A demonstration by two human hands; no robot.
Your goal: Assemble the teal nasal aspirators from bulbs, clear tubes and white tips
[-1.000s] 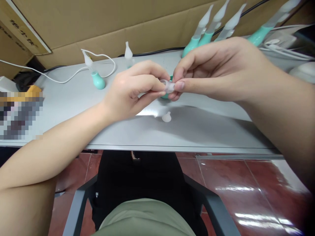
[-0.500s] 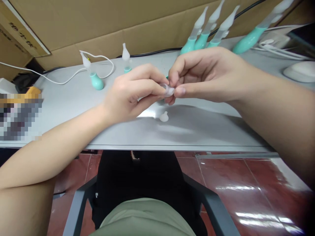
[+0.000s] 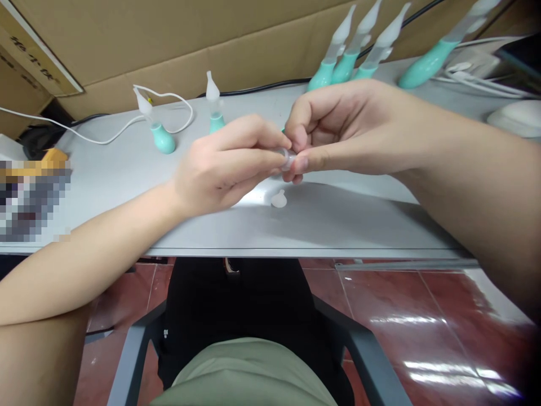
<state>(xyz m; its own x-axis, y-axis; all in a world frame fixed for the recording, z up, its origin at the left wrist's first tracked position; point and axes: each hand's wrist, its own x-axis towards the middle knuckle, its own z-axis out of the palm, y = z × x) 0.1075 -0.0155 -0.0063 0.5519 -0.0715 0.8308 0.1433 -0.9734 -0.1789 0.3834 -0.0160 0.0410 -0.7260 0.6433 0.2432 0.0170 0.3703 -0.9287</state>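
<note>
My left hand point(image 3: 232, 163) pinches a small clear plastic tube point(image 3: 287, 160) between thumb and fingers. At the tube's other end, my right hand point(image 3: 338, 132) closes its thumb and fingertips on it, and the two hands nearly meet. Most of the tube is covered by fingers. Just below the hands, a small white flat cap point(image 3: 279, 199) with a short tab lies on the grey table point(image 3: 338, 225). Behind my left hand stands a teal nasal aspirator point(image 3: 216, 121) with a white tip, and another aspirator point(image 3: 163, 138) leans farther left.
Several more teal aspirators point(image 3: 322, 76) stand at the back right, one point(image 3: 429, 65) tilted apart. A white cable point(image 3: 105, 144) curls at the left, near a yellow object point(image 3: 54, 158). A white mouse point(image 3: 515, 117) sits far right. Cardboard point(image 3: 169, 45) lines the back edge.
The right thumb and fingertips have come slightly left, covering more of the clear tube's end. Both hands stay together over the table; the view has shifted a little.
</note>
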